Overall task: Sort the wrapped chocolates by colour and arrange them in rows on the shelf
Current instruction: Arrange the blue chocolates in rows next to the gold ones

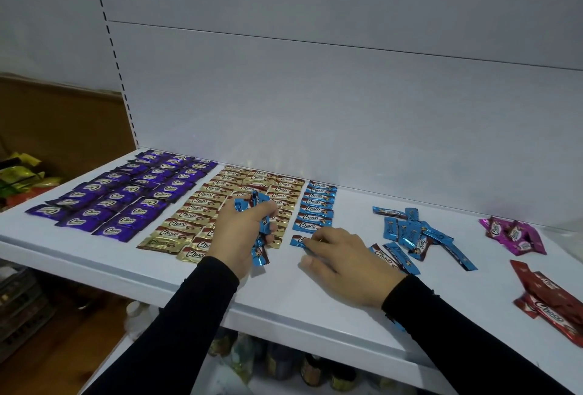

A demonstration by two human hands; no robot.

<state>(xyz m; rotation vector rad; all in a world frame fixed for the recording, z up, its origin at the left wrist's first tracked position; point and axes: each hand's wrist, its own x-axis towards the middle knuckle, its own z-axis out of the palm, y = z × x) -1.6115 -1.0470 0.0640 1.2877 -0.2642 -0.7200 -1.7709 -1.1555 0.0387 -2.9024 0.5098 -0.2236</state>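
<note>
Step in hand, as I judge it: you are laying down the blue column. Purple rows (123, 195) and gold rows (202, 214) look complete at the left and middle of the shelf (284, 293); the blue row (318, 205) runs from the back wall toward you, one column only.

Your right hand (340, 268) rests low on the shelf, fingertips pressing one blue chocolate (298, 240) flat at the near end of that column, just below the last placed piece. Fingers are mostly straight; the thumb lies on the shelf beside it.

Your left hand (243, 233) is curled round a bunch of blue chocolates (260, 230), held just above the gold rows. Ends of the wrappers stick out above and below the fist.

Remaining stock: a loose blue pile (413, 236) to the right of your right hand, a pink pile (512, 236) further right, a red pile (549, 303) at the near right edge.

Next move calls for: square the pressed piece with the ones above it, then draw one more from the left-hand bunch, probably to open a second blue column.

Wrappers: shiny foil, flat oblong, crimped ends, "Choco" printed on a brown band; they look light and likely to slide
</note>
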